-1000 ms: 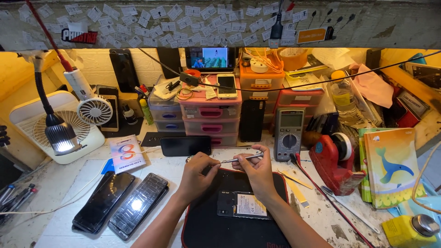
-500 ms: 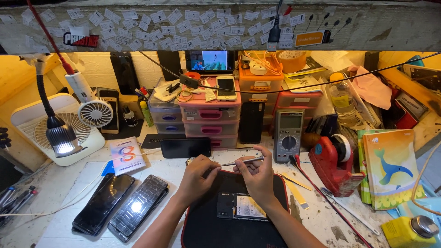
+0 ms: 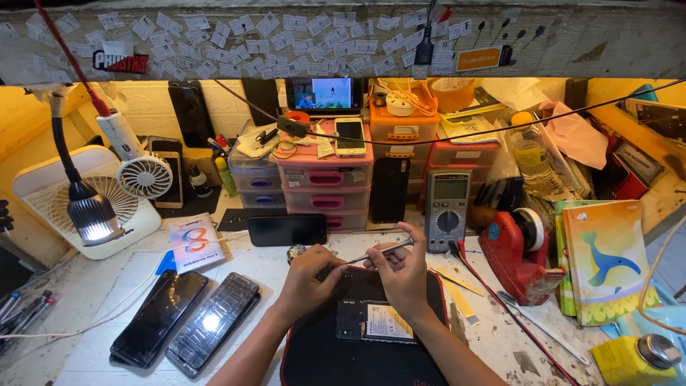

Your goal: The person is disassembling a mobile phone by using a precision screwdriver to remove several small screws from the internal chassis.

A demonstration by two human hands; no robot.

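My right hand grips metal tweezers, their tip pointing left toward my left hand. My left hand pinches something tiny at the tweezers' tip; I cannot make out what it is. Both hands hover over a black work mat. On the mat, just below my hands, lies an opened phone with its back off and battery showing.
Two dark phones lie face up at left. A black phone rests before pink drawer units. A multimeter, red tape dispenser, lamp, small fan and yellow bottle surround the mat.
The hands have stayed almost still over the mat. The tweezers have tilted slightly.
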